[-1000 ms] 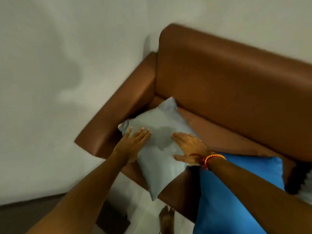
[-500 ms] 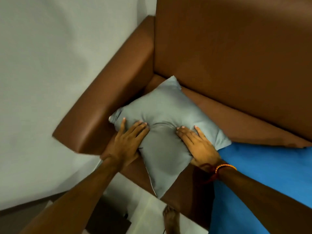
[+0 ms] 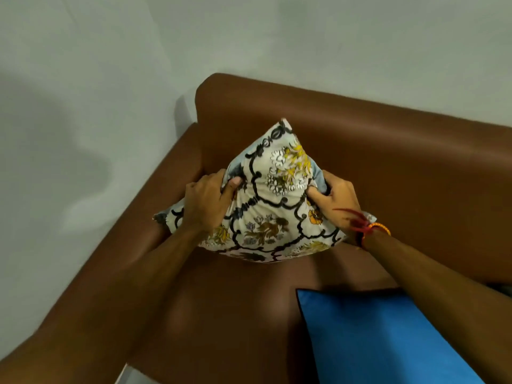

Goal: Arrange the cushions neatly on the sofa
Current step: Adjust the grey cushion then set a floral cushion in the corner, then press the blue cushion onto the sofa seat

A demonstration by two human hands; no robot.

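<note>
Soft floral-print cushion (image 3: 273,214) pinched into a peak, left hand (image 3: 206,202) and right hand (image 3: 336,199) grip clamped on creased fabric, smooth brown leatherette sofa (image 3: 388,167), flat blue cushion (image 3: 382,339) nearby.

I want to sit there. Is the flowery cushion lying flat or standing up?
Standing up: the cushion is on edge, one corner pointing up, held by both hands.

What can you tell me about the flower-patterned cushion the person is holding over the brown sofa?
The square fabric cushion with a cream floral print has yellow, white and brown flowers framed by black scrolling lines, and a plain grey-blue side shows at its edges. It looks soft and is squeezed and creased. It stands tilted on one edge in the corner of the brown leather-look sofa, one corner pointing up. The left hand and right hand grip its two sides.
</note>
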